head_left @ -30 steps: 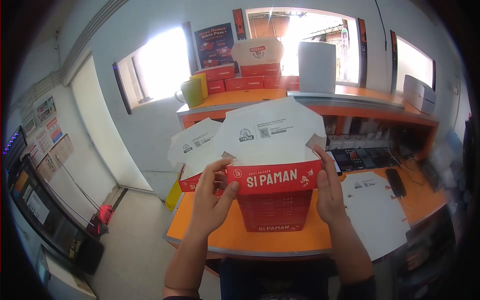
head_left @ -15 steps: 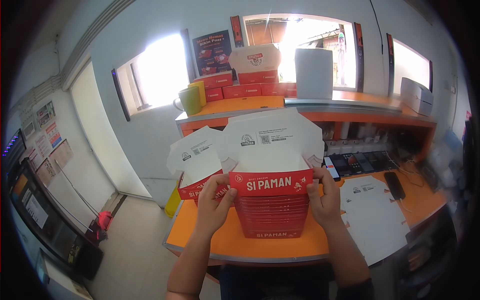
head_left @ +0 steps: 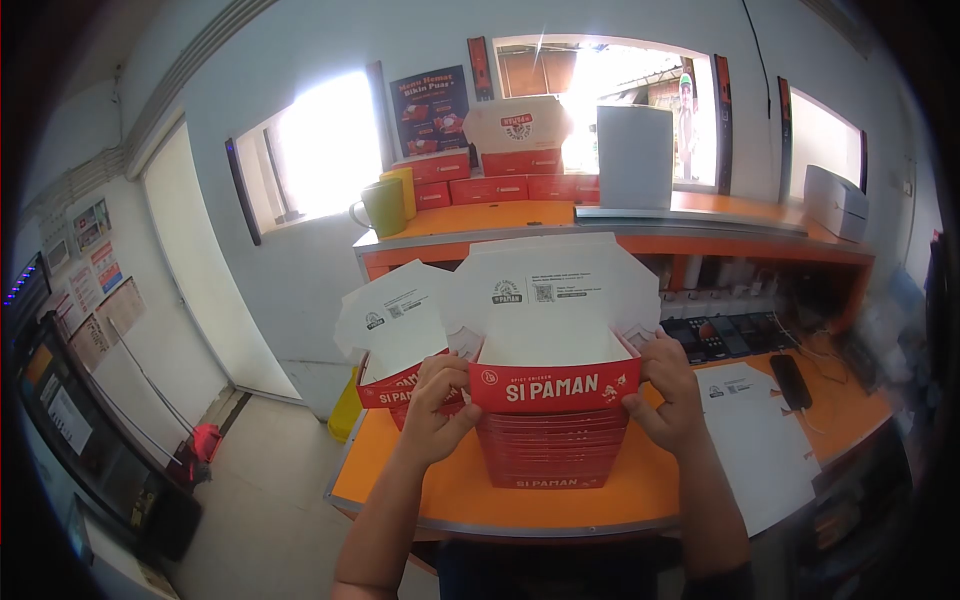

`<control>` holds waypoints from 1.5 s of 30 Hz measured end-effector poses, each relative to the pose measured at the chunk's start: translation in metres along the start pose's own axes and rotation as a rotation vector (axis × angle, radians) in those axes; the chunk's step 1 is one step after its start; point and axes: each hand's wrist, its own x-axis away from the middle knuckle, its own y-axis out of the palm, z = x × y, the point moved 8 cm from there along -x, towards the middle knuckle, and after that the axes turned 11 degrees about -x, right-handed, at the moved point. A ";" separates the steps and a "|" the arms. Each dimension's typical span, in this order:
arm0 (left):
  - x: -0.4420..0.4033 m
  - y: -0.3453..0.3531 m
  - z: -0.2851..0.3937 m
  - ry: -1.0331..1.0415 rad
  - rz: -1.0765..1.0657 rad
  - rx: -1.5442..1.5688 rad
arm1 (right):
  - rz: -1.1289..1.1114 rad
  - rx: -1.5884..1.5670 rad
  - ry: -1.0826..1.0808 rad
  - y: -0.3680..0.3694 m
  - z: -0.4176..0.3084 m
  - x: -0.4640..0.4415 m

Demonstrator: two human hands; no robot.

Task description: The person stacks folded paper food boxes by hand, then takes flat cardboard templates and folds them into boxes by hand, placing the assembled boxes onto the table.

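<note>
Apparently, the box [head_left: 553, 388] sits atop the stack [head_left: 550, 450], lid [head_left: 560, 270] up. The left hand [head_left: 440, 408] and right hand [head_left: 668, 392] are part-curled at its two ends, thumbs forward, gripping it between them. An uneven push could slide it askew and tip the tall stack; too hard a squeeze could buckle it. Leftward, a knock might shift the second box [head_left: 375, 390]. Rightward, the forearm could brush the blank [head_left: 755, 460] off the table [head_left: 450, 485].
</note>
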 end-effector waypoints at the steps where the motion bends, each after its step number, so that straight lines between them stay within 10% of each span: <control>1: 0.000 0.000 0.000 0.003 0.005 0.017 | 0.005 -0.028 0.002 0.000 0.002 0.000; 45: -0.022 -0.009 0.017 -0.012 -0.119 -0.083 | -0.001 -0.140 0.247 0.003 0.014 0.002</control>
